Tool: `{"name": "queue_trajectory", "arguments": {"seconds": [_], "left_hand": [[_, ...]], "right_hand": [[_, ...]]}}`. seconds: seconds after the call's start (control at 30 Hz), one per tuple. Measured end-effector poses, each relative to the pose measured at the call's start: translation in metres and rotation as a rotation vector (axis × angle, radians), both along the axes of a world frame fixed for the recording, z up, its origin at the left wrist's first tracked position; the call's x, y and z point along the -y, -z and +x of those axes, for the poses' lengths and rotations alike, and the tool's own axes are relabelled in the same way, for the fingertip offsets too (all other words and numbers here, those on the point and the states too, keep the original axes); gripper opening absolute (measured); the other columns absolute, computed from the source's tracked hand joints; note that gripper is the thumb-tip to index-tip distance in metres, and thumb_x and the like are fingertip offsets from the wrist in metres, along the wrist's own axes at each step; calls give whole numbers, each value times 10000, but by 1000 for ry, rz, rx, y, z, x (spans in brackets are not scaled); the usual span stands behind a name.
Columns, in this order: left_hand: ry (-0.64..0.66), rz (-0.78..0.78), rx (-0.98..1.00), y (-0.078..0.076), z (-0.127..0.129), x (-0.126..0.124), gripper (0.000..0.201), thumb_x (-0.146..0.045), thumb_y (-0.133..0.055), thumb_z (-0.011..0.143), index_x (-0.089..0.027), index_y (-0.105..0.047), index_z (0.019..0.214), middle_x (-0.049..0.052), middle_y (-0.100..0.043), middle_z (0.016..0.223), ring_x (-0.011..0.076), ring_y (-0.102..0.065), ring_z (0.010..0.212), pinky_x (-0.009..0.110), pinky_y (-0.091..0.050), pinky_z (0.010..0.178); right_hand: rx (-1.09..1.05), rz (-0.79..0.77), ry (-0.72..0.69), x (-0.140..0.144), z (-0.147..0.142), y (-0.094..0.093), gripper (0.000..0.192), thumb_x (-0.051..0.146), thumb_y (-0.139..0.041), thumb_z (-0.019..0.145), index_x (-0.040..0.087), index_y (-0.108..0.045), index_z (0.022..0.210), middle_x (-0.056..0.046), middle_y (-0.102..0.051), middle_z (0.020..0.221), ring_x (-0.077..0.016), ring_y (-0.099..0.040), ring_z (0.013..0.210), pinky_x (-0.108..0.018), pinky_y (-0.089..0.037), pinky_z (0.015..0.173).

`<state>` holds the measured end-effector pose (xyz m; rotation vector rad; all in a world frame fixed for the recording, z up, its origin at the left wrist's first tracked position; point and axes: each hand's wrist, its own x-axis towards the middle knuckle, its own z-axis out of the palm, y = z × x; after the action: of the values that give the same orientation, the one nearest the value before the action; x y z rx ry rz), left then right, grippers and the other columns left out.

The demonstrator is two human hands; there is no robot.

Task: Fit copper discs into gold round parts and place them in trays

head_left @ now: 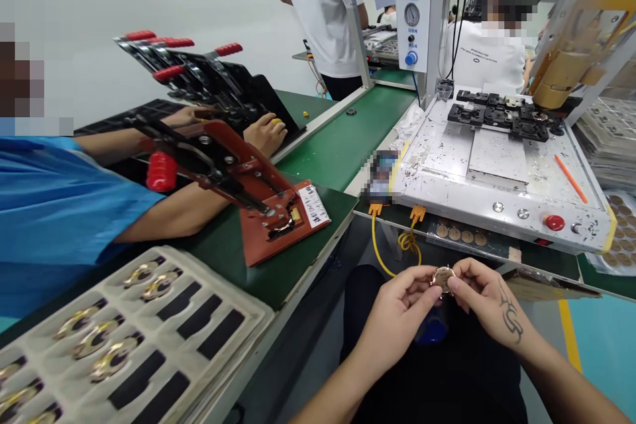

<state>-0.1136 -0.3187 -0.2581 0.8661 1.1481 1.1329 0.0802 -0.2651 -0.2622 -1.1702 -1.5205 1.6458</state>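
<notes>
A small round gold watch case [442, 277] is pinched between both hands over the lap, low in the view at about 5 o'clock. The left hand [397, 308] is closed on its left rim with fingertips; the right hand [484, 301] is closed on its right rim and top. It is judged light, stiff and smooth — likely slippery and easily scratched on the face, so the rim is the place to be gripped. At 12 o'clock from it a white machine bed [497, 165] with black fixtures [501, 116] is seen; at 9 o'clock, on the green surface [342, 146], a red clamp jig [248, 185] — worked beside by a person's arm [173, 212]. A tray [124, 331] of gold cases lies at 8 o'clock.
</notes>
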Motion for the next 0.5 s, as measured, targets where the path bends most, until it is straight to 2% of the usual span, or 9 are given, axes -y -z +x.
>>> {"name": "queue_trajectory", "arguments": {"seconds": [0.13, 0.23, 0.5], "left_hand": [[-8, 10, -42, -6, 5, 4, 324, -438, -786, 977, -148, -794, 1124, 102, -832, 982, 196, -758, 771, 319, -643, 752], [-6, 15, -19, -12, 6, 5, 305, -425, -789, 974, -153, -790, 1114, 86, -817, 945, 187, -749, 770, 305, -637, 745], [-34, 44, -23, -15, 7, 6, 242, -396, -796, 961, -158, -763, 996, 45, -752, 858, 148, -695, 713, 249, -583, 670]], "right_hand": [[-62, -66, 17, 1, -3, 0, 407, 606, -761, 987, 206, -693, 946, 12, -640, 730, -148, -560, 623, -277, -466, 587], [-87, -72, 58, 4, -5, -4, 418, 616, -795, 954, 207, -706, 956, 1, -661, 773, -146, -574, 622, -275, -484, 574], [-68, -21, 123, 12, -10, -12, 446, 653, -835, 897, 225, -708, 885, 8, -651, 695, -142, -537, 571, -284, -484, 551]]}}
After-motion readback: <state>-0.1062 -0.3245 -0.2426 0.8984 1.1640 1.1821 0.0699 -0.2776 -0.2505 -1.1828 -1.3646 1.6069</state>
